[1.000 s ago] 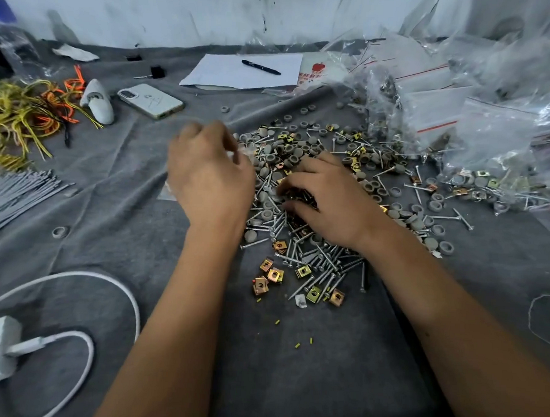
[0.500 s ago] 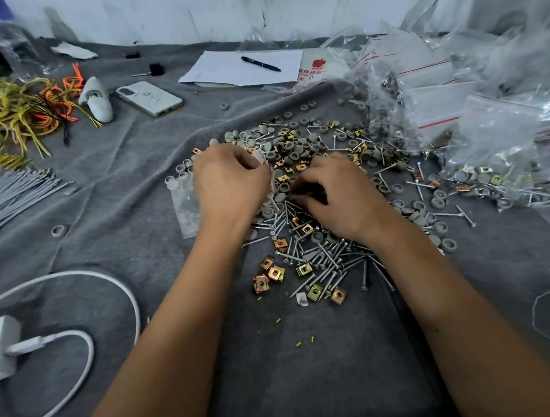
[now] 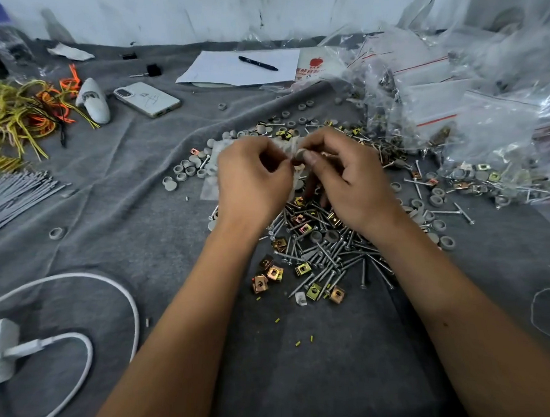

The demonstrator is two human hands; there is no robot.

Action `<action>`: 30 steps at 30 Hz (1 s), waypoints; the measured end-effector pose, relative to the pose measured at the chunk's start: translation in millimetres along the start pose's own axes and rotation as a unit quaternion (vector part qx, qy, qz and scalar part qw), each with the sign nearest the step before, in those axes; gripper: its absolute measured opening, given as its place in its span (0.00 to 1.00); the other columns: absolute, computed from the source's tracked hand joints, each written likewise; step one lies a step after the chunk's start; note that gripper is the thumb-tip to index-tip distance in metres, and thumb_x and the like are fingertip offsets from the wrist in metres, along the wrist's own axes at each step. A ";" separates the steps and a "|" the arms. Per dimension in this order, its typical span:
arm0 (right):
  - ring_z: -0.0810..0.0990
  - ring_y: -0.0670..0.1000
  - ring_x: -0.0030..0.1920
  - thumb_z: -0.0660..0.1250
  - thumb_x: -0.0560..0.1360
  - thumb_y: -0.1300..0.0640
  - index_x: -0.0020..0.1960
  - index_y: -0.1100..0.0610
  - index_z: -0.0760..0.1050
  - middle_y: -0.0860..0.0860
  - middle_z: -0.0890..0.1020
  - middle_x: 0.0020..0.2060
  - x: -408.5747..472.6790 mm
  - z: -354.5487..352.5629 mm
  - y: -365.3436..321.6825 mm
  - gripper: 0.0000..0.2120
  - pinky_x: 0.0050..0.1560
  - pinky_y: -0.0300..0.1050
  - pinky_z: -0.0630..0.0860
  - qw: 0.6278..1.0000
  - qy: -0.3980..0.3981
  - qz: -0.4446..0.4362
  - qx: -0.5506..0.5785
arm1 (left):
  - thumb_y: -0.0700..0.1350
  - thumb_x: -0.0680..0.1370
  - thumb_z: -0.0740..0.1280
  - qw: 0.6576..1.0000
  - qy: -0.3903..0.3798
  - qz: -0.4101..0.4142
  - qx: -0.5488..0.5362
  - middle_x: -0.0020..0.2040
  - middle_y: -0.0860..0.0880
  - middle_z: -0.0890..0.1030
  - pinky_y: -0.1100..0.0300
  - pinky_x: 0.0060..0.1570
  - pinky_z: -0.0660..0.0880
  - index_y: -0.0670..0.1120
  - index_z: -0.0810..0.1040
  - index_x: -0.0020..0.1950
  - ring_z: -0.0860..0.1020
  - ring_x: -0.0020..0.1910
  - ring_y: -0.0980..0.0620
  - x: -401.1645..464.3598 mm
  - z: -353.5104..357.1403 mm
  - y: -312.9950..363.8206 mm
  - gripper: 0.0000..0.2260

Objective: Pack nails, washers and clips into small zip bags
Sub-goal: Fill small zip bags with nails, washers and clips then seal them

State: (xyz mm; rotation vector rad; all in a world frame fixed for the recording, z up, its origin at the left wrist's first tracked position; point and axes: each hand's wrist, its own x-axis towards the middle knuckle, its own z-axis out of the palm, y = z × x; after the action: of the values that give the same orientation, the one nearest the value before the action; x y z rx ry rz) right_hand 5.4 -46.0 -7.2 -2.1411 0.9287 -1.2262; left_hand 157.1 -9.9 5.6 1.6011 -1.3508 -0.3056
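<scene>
Reaching forward side by side over a grey felt-like cloth (image 3: pixel 138 233), both bare forearms, hands raised just above the heap. Left hand (image 3: pixel 252 181) curled, fingers and thumb pinching a small clear zip bag (image 3: pixel 286 144) at its top edge. Right hand (image 3: pixel 348 183) curled too, thumb and forefinger gripping a round grey washer (image 3: pixel 300 154) right at the bag's mouth. Below the hands, a loose pile of thin silver nails (image 3: pixel 325 255) mixed with square brass-coloured clips (image 3: pixel 275 273) and more grey cup-shaped washers. At right, a crumpled mound of filled bags (image 3: pixel 494 130), glossy plastic with red zip lines, holding the same mixed parts. Further back: white paper (image 3: pixel 239 67), flat phone (image 3: pixel 147 99), black pen (image 3: pixel 258 63). At left, yellow and orange ties (image 3: pixel 20 115).
</scene>
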 end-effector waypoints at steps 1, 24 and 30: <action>0.81 0.41 0.37 0.64 0.83 0.61 0.56 0.61 0.77 0.47 0.83 0.45 -0.5 0.0 -0.4 0.05 0.36 0.31 0.74 1.000 -0.004 0.008 0.017 | 0.38 0.74 0.72 1.000 0.008 -0.012 -0.015 0.34 0.49 0.83 0.50 0.40 0.81 0.44 0.83 0.39 0.82 0.36 0.50 0.9 -0.4 0.0 0.04; 0.83 0.43 0.42 0.80 0.70 0.54 0.45 0.50 0.86 0.42 0.85 0.40 5.0 -42.0 -0.8 0.05 0.43 0.31 0.75 0.976 -0.217 0.025 -0.015 | 0.42 0.74 0.71 0.998 0.050 -0.023 -0.032 0.30 0.51 0.78 0.63 0.30 0.70 0.47 0.77 0.34 0.73 0.29 0.58 1.6 11.7 -12.6 0.09; 0.82 0.42 0.45 0.81 0.66 0.46 0.45 0.40 0.86 0.39 0.82 0.44 4.5 -56.2 6.2 0.09 0.43 0.32 0.75 0.917 -0.382 0.106 -0.040 | 0.43 0.74 0.70 0.998 0.046 -0.026 -0.038 0.31 0.51 0.80 0.59 0.32 0.74 0.48 0.77 0.35 0.78 0.33 0.54 2.9 13.1 -15.4 0.08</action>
State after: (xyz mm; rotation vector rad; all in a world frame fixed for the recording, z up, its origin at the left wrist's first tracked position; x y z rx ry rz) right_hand -44.3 -58.2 17.2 -2.2187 0.8168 -0.1846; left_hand 158.2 -20.6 -11.8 1.5690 -1.2144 -0.3075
